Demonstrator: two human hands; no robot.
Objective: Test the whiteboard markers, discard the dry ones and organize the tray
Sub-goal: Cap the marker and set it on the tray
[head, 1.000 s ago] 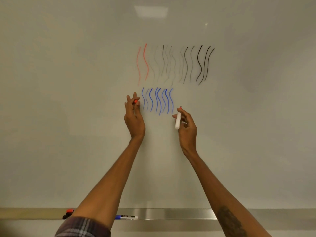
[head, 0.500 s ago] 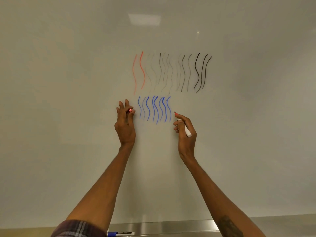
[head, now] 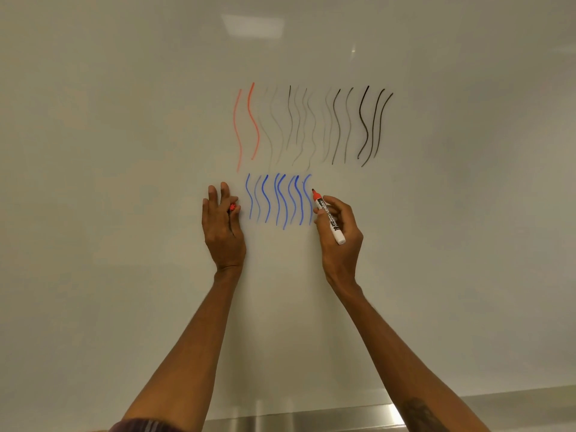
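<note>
Though red, black and blue squiggles (head: 337,126) already mark the whiteboard (head: 124,182), the right hand (head: 339,235) pinches an uncapped red marker (head: 328,217) beside them — the left hand (head: 223,227) clasps its cap (head: 232,207); sorting the tray (head: 311,415) likely remains.

We swing the white-barrelled red marker (head: 329,218) in our right hand (head: 341,244) so its printed label now faces us, tip beside the last blue line (head: 307,199).

Glossy whiteboard (head: 124,182), brushed-metal tray (head: 311,419)
</note>
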